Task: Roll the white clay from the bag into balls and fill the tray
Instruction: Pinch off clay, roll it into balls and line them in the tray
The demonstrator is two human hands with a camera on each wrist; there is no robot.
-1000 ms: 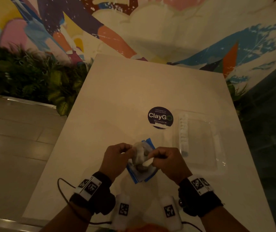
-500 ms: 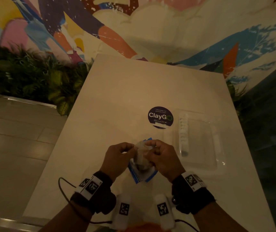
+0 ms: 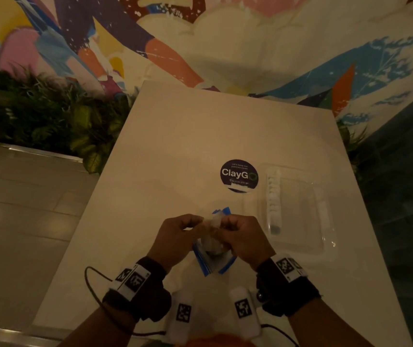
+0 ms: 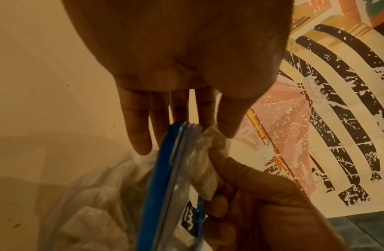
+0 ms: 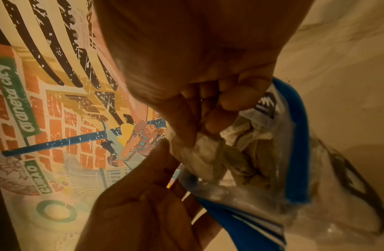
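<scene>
White clay (image 4: 205, 163) is coming out of the bag (image 3: 214, 256) as a small lump, now pinched at the bag's mouth between both hands; half a second ago the right hand (image 3: 244, 239) was lower and covering the opening, and a second ago the two hands were a little further apart. The left hand (image 3: 175, 240) is nipping the lump with thumb and forefinger while its other fingers (image 4: 137, 129) are hanging nearly straight beside the blue zip strip (image 4: 163, 178). The right hand's fingers are curling round the same lump and the clear plastic near it. I judge that a piece is being torn off for the next ball, so the rolling itself is not yet begun.

The bag is hanging between the hands near the tabletop's (image 3: 175, 136) near edge, with more pale clay showing through the plastic. The clear tray (image 3: 300, 211) is lying toward the right edge, well apart from the hands, with a single row of white balls (image 3: 273, 194) filling its left side; most of it is waiting to be filled. A round dark sticker (image 3: 239, 175) is sitting just beside the tray's far left corner. Nothing is lying between hands and tray, though the plastic clinging round the lump may be hindering a clean tear.
</scene>
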